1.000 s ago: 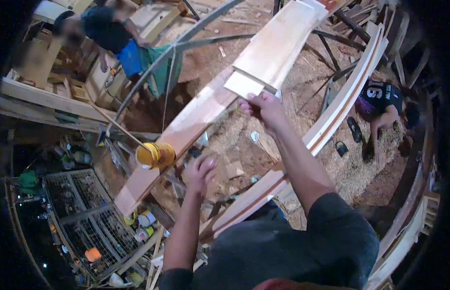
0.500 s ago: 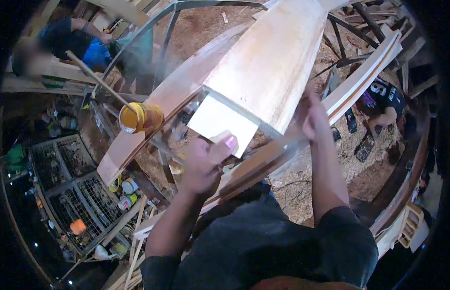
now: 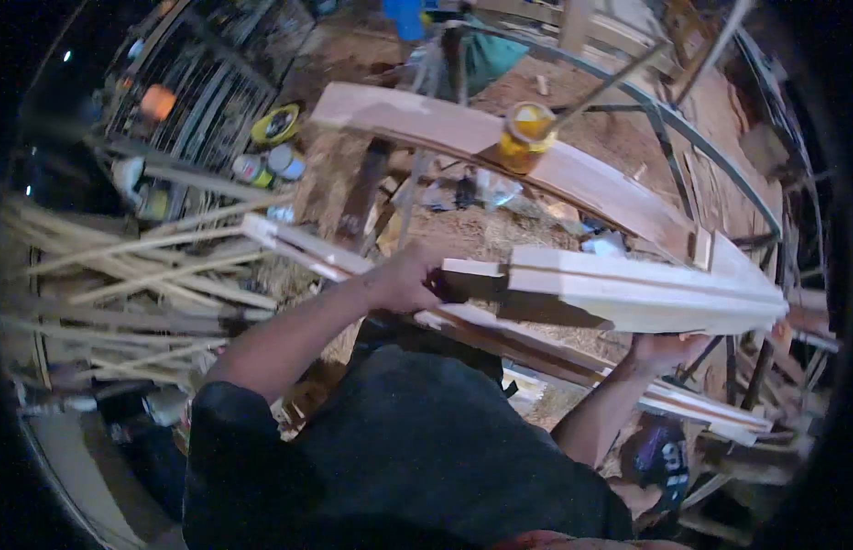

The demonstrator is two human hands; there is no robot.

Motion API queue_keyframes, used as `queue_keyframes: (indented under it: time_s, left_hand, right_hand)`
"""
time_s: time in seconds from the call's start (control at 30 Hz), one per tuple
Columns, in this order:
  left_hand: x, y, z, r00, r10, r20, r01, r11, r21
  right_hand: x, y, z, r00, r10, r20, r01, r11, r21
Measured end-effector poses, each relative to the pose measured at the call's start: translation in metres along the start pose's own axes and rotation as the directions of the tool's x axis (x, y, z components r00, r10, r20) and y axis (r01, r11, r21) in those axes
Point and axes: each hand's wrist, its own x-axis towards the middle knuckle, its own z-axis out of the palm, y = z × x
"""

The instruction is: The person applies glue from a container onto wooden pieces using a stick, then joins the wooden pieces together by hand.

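Left hand (image 3: 406,279): fingers gripping board (image 3: 642,295) end; right hand (image 3: 667,350) under it (can't tell finger spread); pot (image 3: 521,151) on plank (image 3: 404,112)

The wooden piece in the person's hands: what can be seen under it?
At the lower edge of the wooden piece, the right hand shows, and below that edge part of a long beam. Anything directly beneath, covered by the piece, cannot be seen.

Beyond the board (image 3: 646,307), a plank (image 3: 399,110) bears a tub (image 3: 520,151).

Brighter centre, dark fisheye-bent edges, slight blur.
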Motion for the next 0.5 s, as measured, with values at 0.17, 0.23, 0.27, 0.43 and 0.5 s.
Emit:
queue_keyframes:
  time_s: [0.17, 0.23, 0.27, 0.43, 0.5]
  left_hand:
    - [-0.085, -0.057, -0.028, 0.773, 0.532, -0.346, -0.379, 0.824, 0.422]
    - [-0.107, -0.081, -0.045, 0.691, 0.538, -0.482, -0.365, 0.836, 0.410]
    - [-0.131, -0.082, -0.048, 0.655, 0.506, -0.561, -0.321, 0.859, 0.400]
    - [-0.213, -0.096, -0.063, 0.395, 0.670, -0.629, -0.268, 0.739, 0.618]
    - [-0.241, -0.093, -0.061, 0.336, 0.633, -0.697, -0.266, 0.774, 0.575]
  right_hand:
    - [0.020, 0.056, 0.097, 0.987, -0.018, -0.160, -0.012, 0.984, -0.180]
    - [0.013, 0.081, 0.122, 0.990, 0.018, -0.141, -0.046, 0.980, -0.196]
    - [0.009, 0.092, 0.131, 0.990, 0.038, -0.138, -0.067, 0.976, -0.206]
    - [-0.018, 0.136, 0.171, 0.990, 0.117, -0.084, -0.133, 0.963, -0.235]
    - [-0.029, 0.155, 0.185, 0.985, 0.156, -0.073, -0.169, 0.952, -0.257]
